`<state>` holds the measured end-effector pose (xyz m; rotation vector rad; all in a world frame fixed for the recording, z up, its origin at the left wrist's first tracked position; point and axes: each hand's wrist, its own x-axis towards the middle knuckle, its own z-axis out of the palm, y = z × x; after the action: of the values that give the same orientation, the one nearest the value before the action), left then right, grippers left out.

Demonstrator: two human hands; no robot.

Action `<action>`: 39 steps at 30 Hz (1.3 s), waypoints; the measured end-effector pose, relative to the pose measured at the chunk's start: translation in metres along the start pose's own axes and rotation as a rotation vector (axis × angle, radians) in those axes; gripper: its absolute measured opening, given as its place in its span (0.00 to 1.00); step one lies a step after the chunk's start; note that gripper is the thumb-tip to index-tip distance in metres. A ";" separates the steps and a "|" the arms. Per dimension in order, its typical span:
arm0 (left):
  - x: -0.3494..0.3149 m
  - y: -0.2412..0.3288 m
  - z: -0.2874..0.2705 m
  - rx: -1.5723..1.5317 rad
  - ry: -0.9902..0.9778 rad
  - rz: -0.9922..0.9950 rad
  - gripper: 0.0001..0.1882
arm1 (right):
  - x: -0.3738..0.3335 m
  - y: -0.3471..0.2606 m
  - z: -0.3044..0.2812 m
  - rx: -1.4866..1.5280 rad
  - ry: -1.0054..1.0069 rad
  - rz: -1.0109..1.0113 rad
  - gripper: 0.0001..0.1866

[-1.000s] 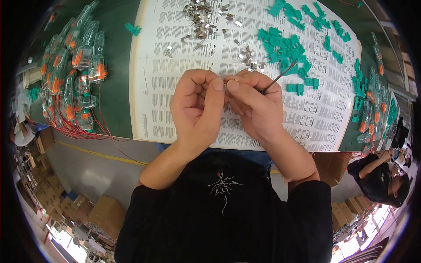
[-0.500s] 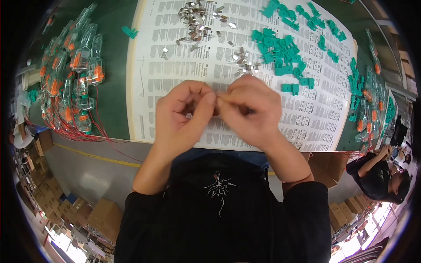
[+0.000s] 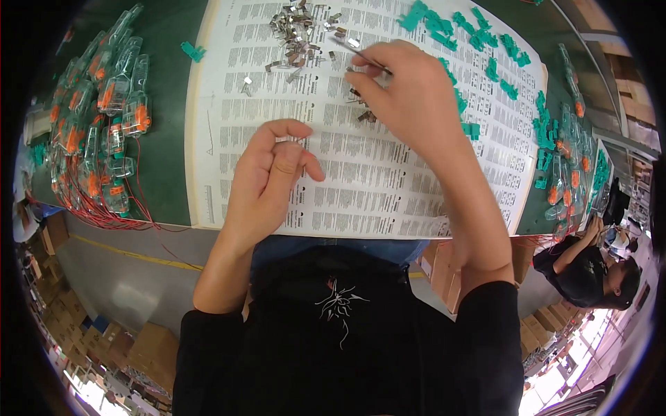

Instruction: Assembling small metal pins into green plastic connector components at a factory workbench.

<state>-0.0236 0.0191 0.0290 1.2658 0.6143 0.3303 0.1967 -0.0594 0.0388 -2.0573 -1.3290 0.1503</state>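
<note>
My left hand [image 3: 270, 173] is above the printed sheet [image 3: 347, 201], fingers curled and thumb pressed against them; a small glint shows at the fingertips, too small to name. Farther forward and to the right, my right hand [image 3: 409, 90] grips a thin dark rod-like tool [image 3: 374, 64], its tip pointing to the upper left. That tip is close to a pile of small metal clips [image 3: 298, 35]. A few more metal clips [image 3: 365, 116] lie below my right thumb. My right hand partly covers the green plastic pieces [image 3: 444, 31].
Clear housings with orange parts [image 3: 139, 118] and red wires [image 3: 132, 215] crowd the table's left side. Similar housings [image 3: 572, 173] stand at the right edge. One green piece [image 3: 193, 51] lies left of the sheet. Another person [image 3: 583, 270] works at far right. Cardboard boxes [image 3: 149, 353] are behind.
My hands have parted from fingertip contact. The right hand has moved forward to the metal clips, and the thin tool now shows in it. My left hand has stayed near its place, fingers curled.
</note>
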 end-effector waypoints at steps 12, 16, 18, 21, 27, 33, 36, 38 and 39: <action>0.023 0.013 -0.010 0.274 0.001 0.116 0.07 | -0.020 -0.012 -0.016 0.530 -0.094 0.198 0.09; 0.040 0.016 0.003 0.234 0.016 0.107 0.05 | -0.058 -0.014 -0.001 0.913 -0.016 0.517 0.09; 0.046 0.010 0.008 0.095 0.029 0.169 0.04 | -0.059 -0.014 0.007 1.045 -0.001 0.564 0.09; 0.042 -0.002 0.014 0.009 0.048 0.241 0.04 | -0.061 -0.014 0.018 1.310 0.045 0.645 0.09; 0.040 -0.017 0.020 -0.016 0.053 0.450 0.08 | -0.064 -0.019 0.023 1.448 0.130 0.665 0.07; 0.038 -0.019 0.017 0.117 0.096 0.590 0.10 | -0.067 -0.022 0.026 1.428 0.171 0.623 0.07; 0.039 -0.020 0.018 0.161 0.111 0.613 0.10 | -0.065 -0.025 0.025 1.380 0.171 0.636 0.07; 0.040 -0.021 0.020 0.174 0.139 0.620 0.10 | -0.065 -0.027 0.025 1.382 0.176 0.630 0.07; 0.040 -0.021 0.021 0.176 0.138 0.618 0.10 | -0.064 -0.027 0.025 1.383 0.178 0.619 0.06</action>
<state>0.0184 0.0187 0.0028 1.5984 0.3580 0.8960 0.1346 -0.0951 0.0196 -1.1030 -0.1827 0.8523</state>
